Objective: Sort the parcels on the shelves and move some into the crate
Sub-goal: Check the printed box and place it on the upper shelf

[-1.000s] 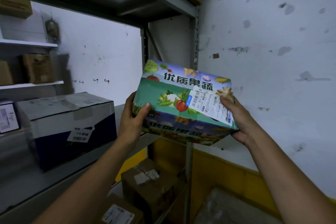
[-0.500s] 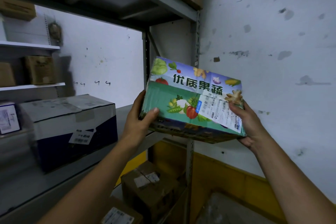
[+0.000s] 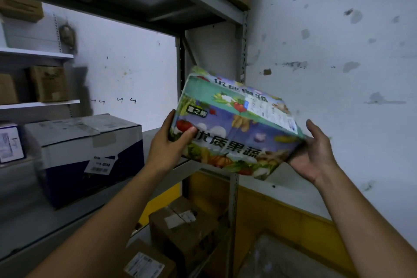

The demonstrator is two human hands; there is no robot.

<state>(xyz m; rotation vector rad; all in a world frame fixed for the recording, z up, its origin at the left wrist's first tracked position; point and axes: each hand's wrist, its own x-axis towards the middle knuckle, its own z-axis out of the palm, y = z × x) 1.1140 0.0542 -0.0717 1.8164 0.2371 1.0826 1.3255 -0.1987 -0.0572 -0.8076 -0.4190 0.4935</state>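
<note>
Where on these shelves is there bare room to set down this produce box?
The middle shelf is bare between the white-and-navy box and the end posts, behind your left hand, plus a strip in front of that box. Below it, brown cartons crowd the space.

Arms raised: the left hand [image 3: 168, 149] grips the printed box [image 3: 234, 133], thumb in front; the right hand [image 3: 313, 156] cradles it, palm open.
</note>
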